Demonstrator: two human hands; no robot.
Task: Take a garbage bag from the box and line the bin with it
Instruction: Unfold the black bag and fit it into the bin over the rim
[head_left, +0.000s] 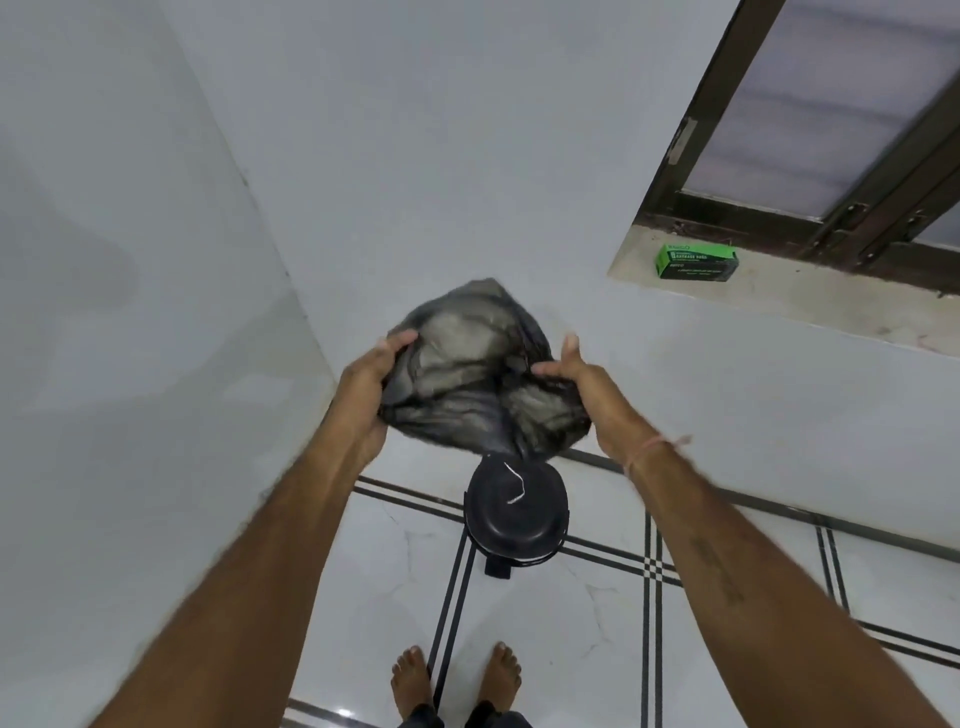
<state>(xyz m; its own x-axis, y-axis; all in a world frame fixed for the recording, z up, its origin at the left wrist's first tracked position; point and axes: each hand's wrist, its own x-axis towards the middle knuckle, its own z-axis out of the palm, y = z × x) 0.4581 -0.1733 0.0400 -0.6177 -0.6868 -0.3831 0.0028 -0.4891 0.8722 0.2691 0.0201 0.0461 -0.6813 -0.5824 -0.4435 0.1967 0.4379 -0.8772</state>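
A thin black garbage bag (478, 374) hangs puffed up in the air between my hands, above the bin. My left hand (371, 384) grips its left edge, thumb over the top. My right hand (576, 384) holds the right side with fingers curled into the plastic. Below it on the floor stands a small black pedal bin (514, 512) with its lid shut and a white thread lying on the lid. The green garbage bag box (696, 262) lies on the window sill at the upper right.
The bin stands in a corner between two white walls. A dark-framed window (831, 130) sits above the stone sill (779, 301). My bare feet (457, 680) stand on the white tiled floor with black lines, just behind the bin.
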